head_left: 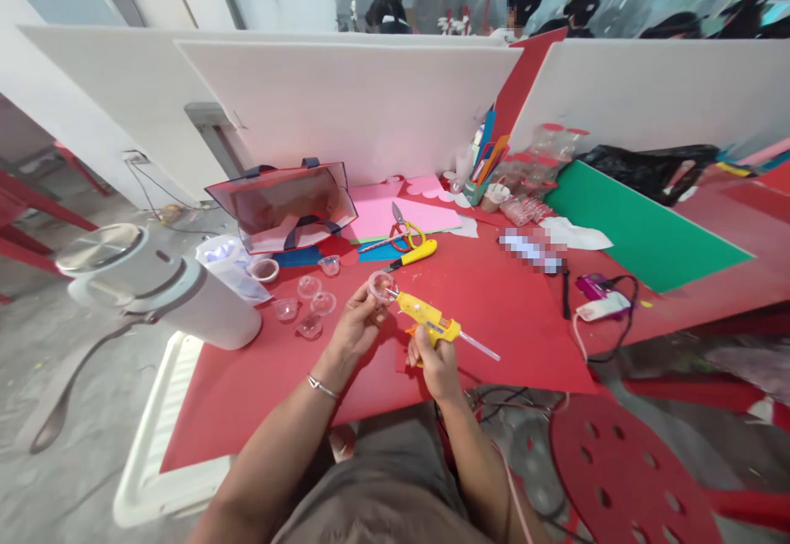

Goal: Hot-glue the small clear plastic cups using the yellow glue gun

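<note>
My left hand pinches a small clear plastic cup by its side, above the red tabletop. Held in my right hand is a yellow glue gun, its metal tip at the cup's rim or opening; whether they touch I cannot tell. A clear glue stick sticks out of the gun's back. Several similar clear cups lie to the left of my left hand. A yellow-handled knife and scissors lie just beyond the gun.
A large white flask stands at the left edge. Farther back are an open bag, pink sheets, a pen holder and a green board. At right lie a power strip and cables. A red stool stands below.
</note>
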{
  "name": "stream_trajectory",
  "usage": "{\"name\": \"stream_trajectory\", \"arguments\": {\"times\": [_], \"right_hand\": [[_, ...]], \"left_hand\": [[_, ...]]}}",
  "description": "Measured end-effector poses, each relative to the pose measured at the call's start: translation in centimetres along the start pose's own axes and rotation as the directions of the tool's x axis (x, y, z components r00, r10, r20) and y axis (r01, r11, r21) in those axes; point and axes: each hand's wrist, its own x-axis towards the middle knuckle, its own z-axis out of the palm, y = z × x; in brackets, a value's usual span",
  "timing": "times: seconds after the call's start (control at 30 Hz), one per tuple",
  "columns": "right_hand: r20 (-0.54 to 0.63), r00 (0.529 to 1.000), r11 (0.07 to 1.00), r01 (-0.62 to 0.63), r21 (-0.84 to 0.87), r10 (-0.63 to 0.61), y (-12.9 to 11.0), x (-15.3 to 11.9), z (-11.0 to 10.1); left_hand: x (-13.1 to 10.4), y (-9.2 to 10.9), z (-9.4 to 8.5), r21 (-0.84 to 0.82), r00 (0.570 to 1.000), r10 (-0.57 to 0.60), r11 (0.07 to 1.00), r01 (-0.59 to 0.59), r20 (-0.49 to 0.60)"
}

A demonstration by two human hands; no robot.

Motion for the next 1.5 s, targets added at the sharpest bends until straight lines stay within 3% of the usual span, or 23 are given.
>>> {"name": "stream_trajectory", "arguments": {"times": [0.2,0.3,0.6,0.77,0.83,1.0,1.27,1.5], "right_hand": [[-0.023,1.0,1.0,0.001,0.005,-0.001,0.1,-0.5,0.3],[-0.011,1.0,1.0,0.0,0.018,0.0,0.3,-0.6,0.1],[-0.036,0.999,0.999,0.033,-0.018,-0.034,0.4,0.0,-1.2],[-0.036,0.999,0.999,0.031,-0.008,-0.031,0.4,0.5,-1.6],[-0.037,0.999,0.999,0.032,0.002,-0.032,0.5,0.5,-1.6],[-0.019,1.0,1.0,0.015,0.005,-0.015,0.5,0.0,-0.9],[-0.03,1.0,1.0,0.009,0.006,-0.009,0.0,-0.8,0.1],[-0.008,1.0,1.0,0.006,0.016,-0.006,0.3,-1.0,0.0]], "left_hand": [[0.2,0.1,0.7,0.136,0.982,0.185,0.974,-0.179,-0.032],[0.1,0.1,0.9,0.181,0.975,0.216,0.962,-0.205,-0.045],[-0.6,0.3,0.8,0.102,1.0,0.012,0.995,-0.013,0.009],[-0.6,0.3,0.3,0.037,0.98,-0.196,0.98,0.194,0.03],[-0.6,0.2,0.1,0.012,0.974,-0.225,0.974,0.225,0.015],[-0.3,-0.3,-0.1,-0.051,0.989,-0.151,0.987,0.15,0.0],[-0.3,-0.2,0.7,0.078,0.999,0.015,0.997,-0.011,-0.052],[-0.4,-0.1,1.1,0.088,0.996,0.045,0.995,-0.038,-0.079]]}}
